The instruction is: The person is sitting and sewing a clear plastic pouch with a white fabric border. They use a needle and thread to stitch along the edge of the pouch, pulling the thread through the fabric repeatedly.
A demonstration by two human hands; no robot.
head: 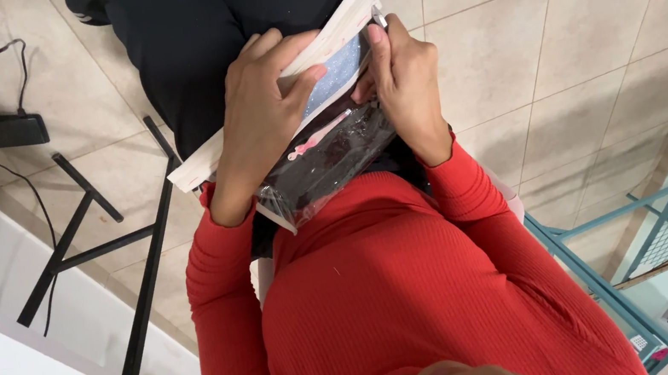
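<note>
The thick open book [287, 90] has cream-white page edges, and one exposed page is pale blue with fine speckles. Against it lies a clear, glossy plastic pouch [323, 167] with dark contents and a small pink shape on its front. The ribbed knit sweater [382, 293] is bright red; the trousers [193, 34] are black. The floor tiles [571, 27] are beige with pale grout lines. The metal rack frame [647, 211] is teal, the small adapter box [12, 129] black.

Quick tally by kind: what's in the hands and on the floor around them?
Hands: 2, left hand and right hand
Thick book with white page edges: 1
Dark glossy plastic cover: 1
Black power adapter on the floor: 1
Black metal frame: 1
Teal wire rack: 1
Total: 7
</note>
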